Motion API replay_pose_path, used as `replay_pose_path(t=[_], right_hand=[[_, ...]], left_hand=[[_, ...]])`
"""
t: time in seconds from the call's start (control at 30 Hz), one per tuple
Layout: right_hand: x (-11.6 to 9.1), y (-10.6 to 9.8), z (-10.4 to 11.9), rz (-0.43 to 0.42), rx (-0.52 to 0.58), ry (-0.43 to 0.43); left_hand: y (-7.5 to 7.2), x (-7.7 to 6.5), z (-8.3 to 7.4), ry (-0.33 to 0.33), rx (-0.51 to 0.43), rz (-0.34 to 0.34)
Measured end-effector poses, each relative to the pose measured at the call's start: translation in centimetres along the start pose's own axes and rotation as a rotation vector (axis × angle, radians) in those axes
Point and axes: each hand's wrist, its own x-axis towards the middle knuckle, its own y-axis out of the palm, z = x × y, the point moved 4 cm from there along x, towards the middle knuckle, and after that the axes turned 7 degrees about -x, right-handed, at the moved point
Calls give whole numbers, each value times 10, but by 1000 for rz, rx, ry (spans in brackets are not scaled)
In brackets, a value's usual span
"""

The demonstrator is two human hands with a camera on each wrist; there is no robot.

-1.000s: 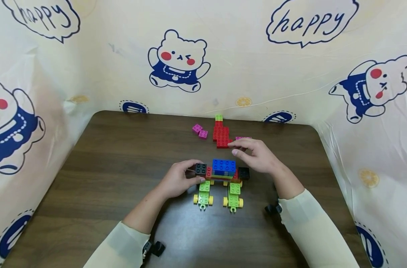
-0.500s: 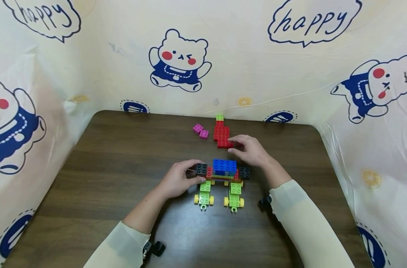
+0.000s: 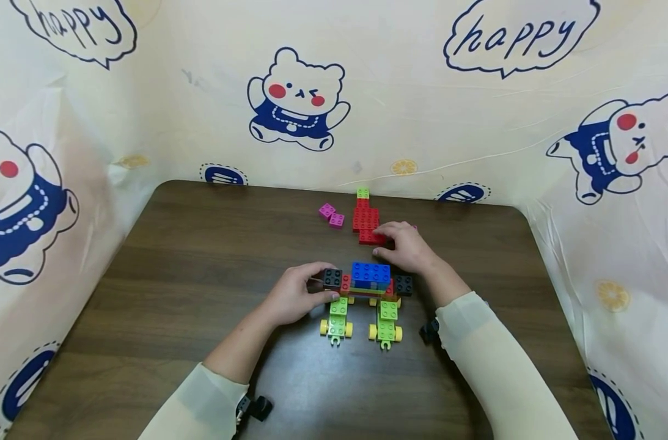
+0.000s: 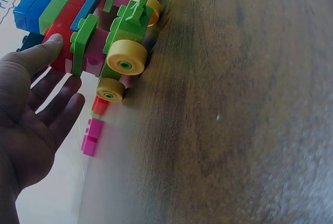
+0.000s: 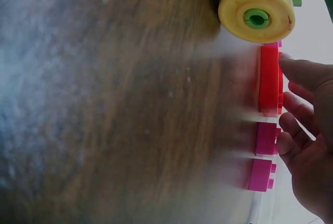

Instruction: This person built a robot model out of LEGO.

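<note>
A toy car of plastic bricks (image 3: pixel 370 276) stands on the table, with a blue top, black ends, light green parts and yellow wheels. My left hand (image 3: pixel 295 296) holds its left end, thumb in front and fingers behind; in the left wrist view the thumb lies on the red body (image 4: pixel 65 26). Beyond the car lies a flat piece of joined red bricks (image 3: pixel 366 218) with a light green tip (image 3: pixel 363 193). My right hand (image 3: pixel 406 247) is at its near right end, loosely bent fingertips right at the brick, thumb apart from the index finger.
Two magenta bricks (image 3: pixel 331 216) lie left of the red piece. Another magenta brick, at the right, is mostly hidden behind my right hand. The dark wooden table (image 3: pixel 201 244) meets a printed cloth (image 3: pixel 163 110) at the back and sides.
My right hand has moved left and a little down to the red piece, covering most of the magenta brick on the right. My left hand stays on the car.
</note>
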Motion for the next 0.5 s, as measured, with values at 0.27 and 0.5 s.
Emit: replay_pose_path(t=[0.27, 0.5], right_hand=[[-2, 5, -1, 1, -20, 19], [-5, 9, -2, 2, -16, 30]], left_hand=[[1, 0, 0, 8, 2, 5], [0, 1, -1, 8, -3, 6]])
